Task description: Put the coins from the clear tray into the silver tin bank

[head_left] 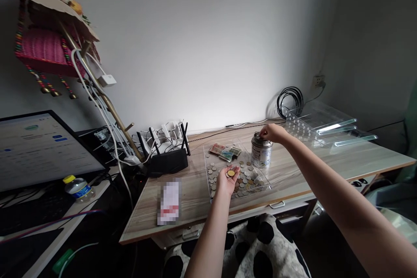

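Observation:
My left hand is palm up over a clear plastic tray, with a gold-coloured coin and at least one other coin lying in its cupped palm. Many loose silver and brassy coins are spread across the tray. Toward its back lie crumpled banknotes, reddish and greenish. A round metal tin with printed sides stands upright at the tray's right. On top of it rests my right hand, fingers pinched together and pointing down; whatever is between them is hidden.
At the back left sits a black router among white plugs and cables. A blurred paper packet lies on the desk's left. Clear acrylic drawers and a coiled black cable occupy the back right. A monitor and bottle are far left.

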`<action>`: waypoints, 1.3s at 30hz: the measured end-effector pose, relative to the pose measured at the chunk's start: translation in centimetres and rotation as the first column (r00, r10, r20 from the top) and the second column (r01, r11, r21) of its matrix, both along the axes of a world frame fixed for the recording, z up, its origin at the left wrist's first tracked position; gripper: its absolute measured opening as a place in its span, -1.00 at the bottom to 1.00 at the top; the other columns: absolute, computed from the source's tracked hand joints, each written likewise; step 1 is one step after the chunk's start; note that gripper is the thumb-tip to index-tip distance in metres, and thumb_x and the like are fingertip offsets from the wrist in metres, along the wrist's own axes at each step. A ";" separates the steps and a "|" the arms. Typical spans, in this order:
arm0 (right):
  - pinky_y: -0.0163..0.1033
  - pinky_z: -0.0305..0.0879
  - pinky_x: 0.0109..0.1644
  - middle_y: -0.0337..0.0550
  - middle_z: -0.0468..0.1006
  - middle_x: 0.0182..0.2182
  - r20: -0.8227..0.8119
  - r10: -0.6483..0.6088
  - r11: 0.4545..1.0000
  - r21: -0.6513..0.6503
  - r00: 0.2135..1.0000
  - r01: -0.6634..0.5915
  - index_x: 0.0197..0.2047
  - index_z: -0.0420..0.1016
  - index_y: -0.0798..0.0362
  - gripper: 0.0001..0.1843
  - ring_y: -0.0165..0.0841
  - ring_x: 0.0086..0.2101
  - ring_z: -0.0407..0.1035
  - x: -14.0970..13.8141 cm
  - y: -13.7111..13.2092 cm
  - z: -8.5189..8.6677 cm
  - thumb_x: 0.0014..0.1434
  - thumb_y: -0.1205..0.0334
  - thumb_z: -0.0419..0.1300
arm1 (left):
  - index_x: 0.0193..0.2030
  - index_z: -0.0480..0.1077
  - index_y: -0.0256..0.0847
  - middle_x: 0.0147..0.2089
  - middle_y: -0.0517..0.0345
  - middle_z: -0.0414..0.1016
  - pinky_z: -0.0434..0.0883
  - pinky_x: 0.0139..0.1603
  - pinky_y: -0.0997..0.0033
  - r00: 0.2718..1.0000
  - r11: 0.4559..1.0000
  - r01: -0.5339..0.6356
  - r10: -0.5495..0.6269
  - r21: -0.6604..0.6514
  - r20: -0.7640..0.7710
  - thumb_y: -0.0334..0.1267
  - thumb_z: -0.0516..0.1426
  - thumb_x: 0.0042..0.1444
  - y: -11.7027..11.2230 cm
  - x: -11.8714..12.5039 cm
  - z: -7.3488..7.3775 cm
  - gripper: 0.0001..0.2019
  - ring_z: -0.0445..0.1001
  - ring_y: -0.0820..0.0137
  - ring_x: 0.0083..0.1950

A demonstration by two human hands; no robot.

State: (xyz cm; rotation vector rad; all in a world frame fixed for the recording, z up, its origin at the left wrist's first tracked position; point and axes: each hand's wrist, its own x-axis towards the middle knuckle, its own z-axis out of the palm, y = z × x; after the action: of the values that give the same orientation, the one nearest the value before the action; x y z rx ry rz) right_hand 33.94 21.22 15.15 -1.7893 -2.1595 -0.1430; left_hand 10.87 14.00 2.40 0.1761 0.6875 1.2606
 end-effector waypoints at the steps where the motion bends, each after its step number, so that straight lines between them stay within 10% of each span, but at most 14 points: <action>1: -0.36 0.15 -0.40 -0.22 0.51 -0.34 -0.030 -0.005 0.997 0.078 1.000 0.007 -0.31 0.51 -0.05 -0.75 -0.38 -0.38 0.33 -0.9 -0.8 -0.3 -0.05 0.18 0.06 | -0.38 0.29 -0.38 -0.32 -0.17 0.43 0.45 -0.37 0.40 1.000 1.000 0.012 -0.012 0.003 0.002 -0.42 -0.03 -0.03 -0.1 0.0 0.1 -0.88 0.45 0.26 -0.21; 4: -0.36 0.17 -0.37 -0.20 0.46 -0.22 -0.093 0.152 0.970 0.205 0.984 -0.130 -0.22 0.47 -0.06 -0.70 -0.41 -0.36 0.33 -5.3 -4.4 -2.5 0.08 0.15 -0.05 | -0.40 0.31 -0.36 -0.32 -0.13 0.43 0.43 -0.38 0.42 1.000 1.000 0.024 -0.024 0.016 0.003 -0.37 -0.02 -0.02 -0.2 0.0 0.2 -0.87 0.45 0.29 -0.24; 7: -0.37 0.19 -0.33 -0.20 0.46 -0.22 -0.054 0.464 0.886 0.006 0.884 -0.464 -0.17 0.44 -0.10 -0.71 -0.40 -0.31 0.33 -10.1 -7.7 -6.0 0.04 0.13 0.03 | -0.47 0.29 -0.33 -0.43 -0.01 0.41 0.40 -0.46 0.47 1.000 0.999 -0.022 0.021 0.034 0.016 -0.36 -0.03 -0.03 -0.1 0.1 0.3 -0.88 0.45 0.39 -0.38; 11: -0.36 0.18 -0.25 -0.17 0.46 -0.23 -0.047 0.503 0.860 -0.070 0.863 -0.505 -0.19 0.46 -0.08 -0.74 -0.37 -0.24 0.31 -12.6 -8.9 -8.9 0.05 0.24 0.04 | -0.58 0.23 -0.30 -0.57 0.13 0.31 0.34 -0.58 0.55 0.998 0.999 -0.035 0.033 0.023 0.052 -0.42 -0.04 -0.05 0.1 0.2 0.2 -0.86 0.33 0.52 -0.58; 19: -0.34 0.21 -0.28 -0.12 0.48 -0.22 -0.216 0.232 0.940 0.300 0.949 -0.162 -0.18 0.45 0.03 -0.69 -0.39 -0.31 0.34 -4.2 -4.6 -2.2 0.12 0.24 -0.07 | -0.41 0.29 -0.37 -0.38 -0.10 0.41 0.43 -0.35 0.45 0.999 1.000 0.030 -0.030 -0.003 0.023 -0.59 -0.05 -0.16 0.2 -0.1 -0.2 -0.81 0.46 0.33 -0.27; 23: -0.35 0.18 -0.29 -0.13 0.53 -0.36 -0.045 0.113 0.989 0.096 0.993 -0.109 -0.33 0.52 0.06 -0.76 -0.36 -0.35 0.35 0.5 -1.0 -0.2 0.00 0.27 0.04 | -0.38 0.30 -0.35 -0.37 -0.08 0.42 0.43 -0.31 0.40 1.000 1.000 0.014 -0.014 0.012 0.013 -0.56 -0.05 -0.14 0.2 0.0 -0.3 -0.81 0.46 0.34 -0.28; 30: -0.37 0.16 -0.40 -0.20 0.53 -0.39 0.065 0.052 0.996 -0.072 0.997 -0.047 -0.33 0.53 -0.03 -0.73 -0.37 -0.38 0.35 0.9 0.8 -0.8 -0.08 0.30 0.05 | -0.36 0.32 -0.37 -0.35 -0.10 0.43 0.40 -0.27 0.40 1.000 1.000 0.006 -0.006 0.006 -0.006 -0.46 -0.01 -0.08 0.2 -0.2 -0.4 -0.86 0.46 0.34 -0.28; 35: -0.29 0.19 -0.24 -0.13 0.45 -0.17 -0.161 -0.038 0.940 0.329 0.986 0.090 -0.10 0.41 -0.01 -0.65 -0.30 -0.18 0.28 -2.4 -3.2 -1.9 0.05 0.24 -0.02 | -0.30 0.33 -0.34 -0.28 -0.10 0.42 0.38 -0.27 0.38 1.000 0.999 0.004 -0.004 0.033 -0.014 -0.24 -0.03 0.01 0.1 -0.3 -0.4 -0.77 0.44 0.31 -0.23; 39: -0.32 0.21 -0.24 -0.13 0.43 -0.17 -0.186 0.261 0.937 0.286 0.947 -0.202 -0.09 0.38 -0.03 -0.67 -0.36 -0.23 0.30 -8.4 -7.9 -6.0 0.10 0.21 -0.06 | -0.19 0.33 -0.32 -0.21 -0.12 0.40 0.35 -0.24 0.34 0.998 0.994 0.056 -0.056 0.095 0.003 -0.05 -0.07 0.02 -0.2 -0.4 -0.1 -0.62 0.42 0.29 -0.18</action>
State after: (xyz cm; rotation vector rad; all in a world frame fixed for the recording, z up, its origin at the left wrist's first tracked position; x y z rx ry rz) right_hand 25.51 13.35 9.14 -1.3259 -2.0622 -0.1573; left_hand 10.45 13.81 2.33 0.2684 0.6141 1.2404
